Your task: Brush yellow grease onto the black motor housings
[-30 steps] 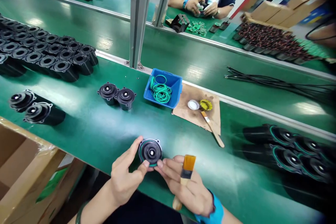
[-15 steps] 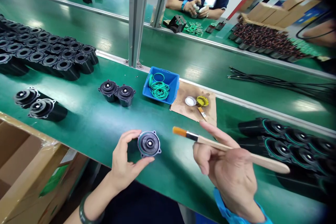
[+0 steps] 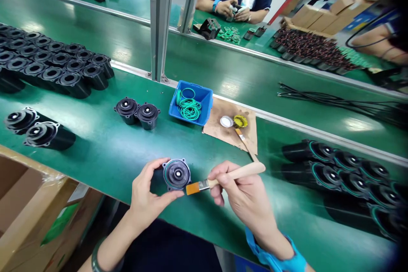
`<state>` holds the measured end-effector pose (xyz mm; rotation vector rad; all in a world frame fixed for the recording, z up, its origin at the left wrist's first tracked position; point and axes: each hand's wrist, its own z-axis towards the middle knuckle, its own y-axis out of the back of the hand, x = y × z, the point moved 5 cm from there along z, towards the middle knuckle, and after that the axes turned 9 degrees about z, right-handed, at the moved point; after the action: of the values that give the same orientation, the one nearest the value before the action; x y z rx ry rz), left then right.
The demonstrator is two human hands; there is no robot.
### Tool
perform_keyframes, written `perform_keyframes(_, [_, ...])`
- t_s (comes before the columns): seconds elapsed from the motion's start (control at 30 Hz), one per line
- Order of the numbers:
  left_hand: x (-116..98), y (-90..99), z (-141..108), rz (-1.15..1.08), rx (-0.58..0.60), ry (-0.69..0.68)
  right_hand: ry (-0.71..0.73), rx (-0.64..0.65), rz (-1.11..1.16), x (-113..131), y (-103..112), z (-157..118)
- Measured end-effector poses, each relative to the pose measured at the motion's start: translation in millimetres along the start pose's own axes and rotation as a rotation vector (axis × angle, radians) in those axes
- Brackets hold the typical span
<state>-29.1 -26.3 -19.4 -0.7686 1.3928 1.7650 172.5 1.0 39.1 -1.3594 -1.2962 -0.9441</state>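
Note:
My left hand (image 3: 153, 191) grips a round black housing (image 3: 177, 174) between thumb and fingers, its top face turned up toward me. A teal ring lies around the inside of its rim. My right hand (image 3: 236, 187) is closed on a paintbrush (image 3: 234, 174) with a pale wooden handle. The orange bristles point left, close to the housing's lower right edge and my left thumb; I cannot tell whether they touch. Behind the hands sits a blue bin (image 3: 191, 103) of teal rings. Right of it, a second brush (image 3: 245, 142) lies on a stained cardboard sheet (image 3: 213, 129).
A white dish (image 3: 226, 121) and a yellow lid-like dish (image 3: 240, 121) rest on the cardboard. Black housings stand at left (image 3: 51, 72) and lie at right (image 3: 341, 174); two more (image 3: 148, 112) stand mid-table. A metal post (image 3: 158, 25) rises behind. A co-worker (image 3: 236, 4) sits across.
My right hand has turned over and moved left and down, bringing the brush from held loosely across the open fingers to gripped beside the housing. The left hand keeps its hold.

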Motion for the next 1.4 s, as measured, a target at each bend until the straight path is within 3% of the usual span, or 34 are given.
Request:
perform_keyframes(0.2, [1.4,0.3,-0.1,-0.025,0.001,0.005,0.041,-0.004,-0.031,-6.0,-2.3,7.8])
perform_keyframes(0.6, [3.1,-0.8,1.2,-0.060,0.014,0.011,0.383,0.057,-0.284,6.7,-2.9,17.1])
perform_keyframes(0.83, [-0.8,1.8,2.2,-0.068,0.020,-0.044,0.561,0.082,-0.330,19.3,-16.6,20.0])
perform_keyframes(1.03, [-10.7,3.3,0.8,-0.042,-0.008,-0.186,0.516,0.074,-0.221,32.3,-13.4,13.1])
perform_keyframes(1.2, [-19.2,3.0,-0.9,-0.028,-0.041,-0.300,0.575,-0.006,-0.356,40.5,-1.4,4.1])
perform_keyframes(1.4, [-24.2,3.7,0.5,-0.034,-0.046,-0.344,0.588,-0.021,-0.430,45.9,-10.2,3.0])
